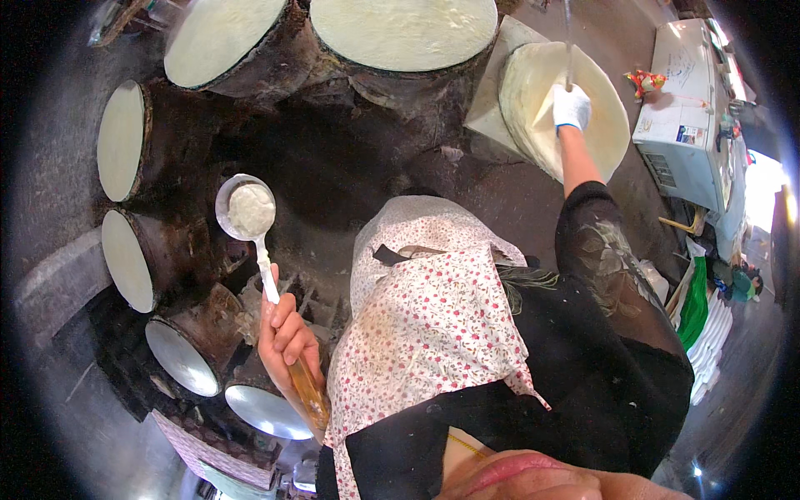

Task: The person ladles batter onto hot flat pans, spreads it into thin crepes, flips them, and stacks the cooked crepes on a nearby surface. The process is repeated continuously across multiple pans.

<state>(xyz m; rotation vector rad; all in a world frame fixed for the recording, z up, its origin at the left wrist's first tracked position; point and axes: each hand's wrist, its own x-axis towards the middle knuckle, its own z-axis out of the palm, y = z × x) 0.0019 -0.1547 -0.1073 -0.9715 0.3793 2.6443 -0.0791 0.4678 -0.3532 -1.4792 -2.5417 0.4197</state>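
Note:
Wrapped round a long-handled ladle [251,210] on the left, my left hand [287,342] is closed. Thick white batter fills the ladle's bowl, and its lower handle looks wooden. At the upper right, my right hand [571,108] wears a white glove with a blue cuff and is closed round the lower end of a thin rod [569,46]. Beneath that hand lies a stack of large, round, pale flatbreads [607,125], the top one partly folded. Hidden inside the glove, the fingers cannot be seen separately.
Large griddles on dark drum stoves curve round me; several carry pale sheets, such as the far griddle [404,33] and the left griddle [121,142]. A lower-left griddle [183,358] shows bare metal. A white chest freezer [687,125] stands at the right.

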